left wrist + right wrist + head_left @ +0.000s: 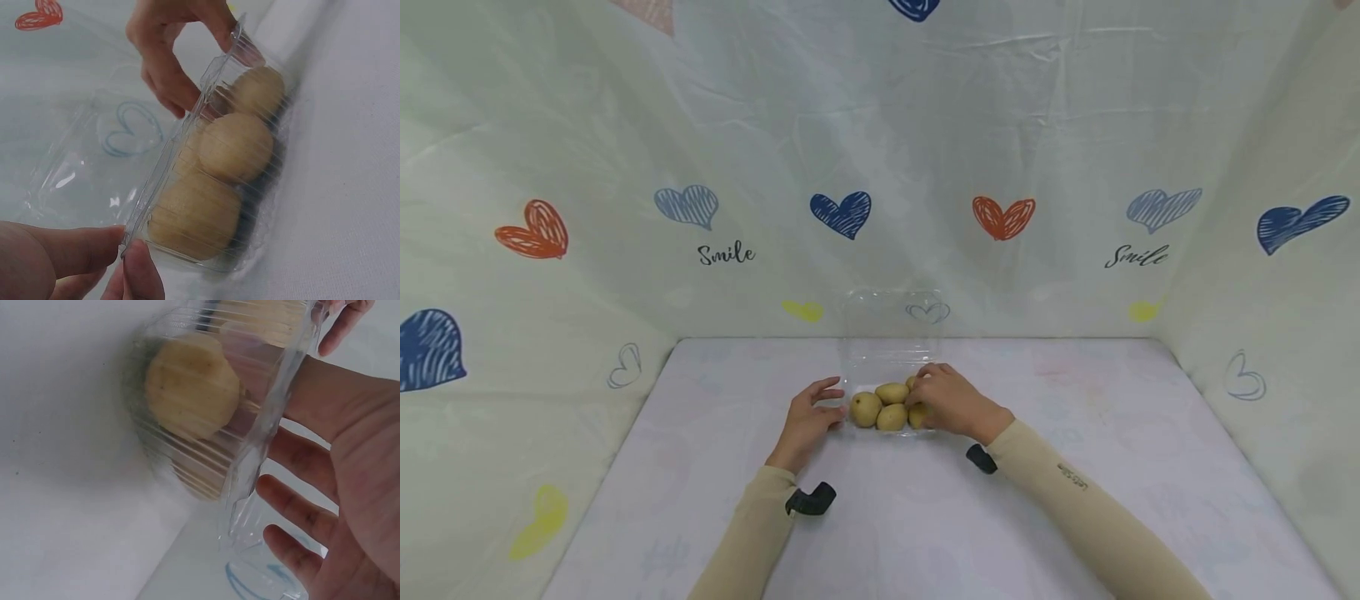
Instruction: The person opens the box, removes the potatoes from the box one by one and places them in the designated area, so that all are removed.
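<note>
A clear plastic clamshell box [895, 434] holds several yellow-brown pears [866, 409], its lid [891, 321] raised at the back. At the box's left corner my left hand [805, 421] pinches the rim [129, 234] between thumb and finger. My right hand [951, 400] reaches over the right end, thumb and forefinger inside, gripping the right-end pear [192, 386]. A short stem shows beside those fingertips in the right wrist view. The other fingers of that hand stay outside the wall, spread apart. Part of the back row of pears is hidden behind the right hand.
The box stands on a white-covered table [880, 517], near its back edge. Behind it rises a pale curtain [910, 150] printed with hearts, and more of it hangs at both sides. A black strap [811, 499] sits at the left wrist, another [981, 458] at the right.
</note>
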`<state>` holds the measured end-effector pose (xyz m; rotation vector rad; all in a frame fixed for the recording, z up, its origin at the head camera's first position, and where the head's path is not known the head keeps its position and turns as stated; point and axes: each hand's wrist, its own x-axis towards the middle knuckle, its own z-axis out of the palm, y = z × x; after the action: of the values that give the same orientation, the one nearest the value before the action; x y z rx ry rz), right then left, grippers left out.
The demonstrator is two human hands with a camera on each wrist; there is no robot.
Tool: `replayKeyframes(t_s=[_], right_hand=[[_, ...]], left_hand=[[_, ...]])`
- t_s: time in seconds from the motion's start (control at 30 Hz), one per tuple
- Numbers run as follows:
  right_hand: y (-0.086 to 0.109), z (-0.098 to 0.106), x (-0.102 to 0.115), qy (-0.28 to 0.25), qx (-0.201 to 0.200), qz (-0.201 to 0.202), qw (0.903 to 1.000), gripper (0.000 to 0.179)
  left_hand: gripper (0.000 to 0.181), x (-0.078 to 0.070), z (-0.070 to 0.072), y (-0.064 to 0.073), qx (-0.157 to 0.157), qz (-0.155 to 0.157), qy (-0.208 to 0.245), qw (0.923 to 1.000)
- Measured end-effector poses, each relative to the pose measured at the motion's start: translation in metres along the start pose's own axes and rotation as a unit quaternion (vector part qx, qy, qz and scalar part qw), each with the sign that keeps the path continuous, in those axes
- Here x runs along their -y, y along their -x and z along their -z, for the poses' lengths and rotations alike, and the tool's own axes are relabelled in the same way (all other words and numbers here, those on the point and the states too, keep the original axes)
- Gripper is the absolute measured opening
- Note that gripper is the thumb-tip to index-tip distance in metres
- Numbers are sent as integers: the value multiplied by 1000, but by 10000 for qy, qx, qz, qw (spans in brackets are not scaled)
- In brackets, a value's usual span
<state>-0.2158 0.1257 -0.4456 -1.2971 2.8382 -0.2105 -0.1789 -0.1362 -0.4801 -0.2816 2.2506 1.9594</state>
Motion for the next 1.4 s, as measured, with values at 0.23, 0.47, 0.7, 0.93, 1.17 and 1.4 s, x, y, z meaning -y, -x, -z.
replayKeyframes(t_s=[0.23, 0.47, 0.7, 0.93, 1.17, 1.4], right_hand=[[-5, 2, 6, 441, 80, 60, 9990, 24], [-9, -2, 7, 561, 89, 69, 9984, 21], [-11, -7, 6, 618, 149, 76, 9979, 26], [-13, -4, 7, 522, 252, 104, 9983, 28], [-15, -5, 0, 397, 361, 236, 9983, 27], [-12, 1, -5, 221, 51, 544, 9983, 32]], left_hand=[[56, 0, 1, 1, -1, -64, 35, 10000], [57, 2, 0, 2, -13, -77, -32, 10000], [56, 1, 0, 3, 1, -107, -42, 9999], [57, 0, 0, 4, 12, -175, -42, 9998], [55, 3, 0, 2, -20, -163, -93, 9998], [56, 1, 1, 4, -3, -210, -19, 9998]])
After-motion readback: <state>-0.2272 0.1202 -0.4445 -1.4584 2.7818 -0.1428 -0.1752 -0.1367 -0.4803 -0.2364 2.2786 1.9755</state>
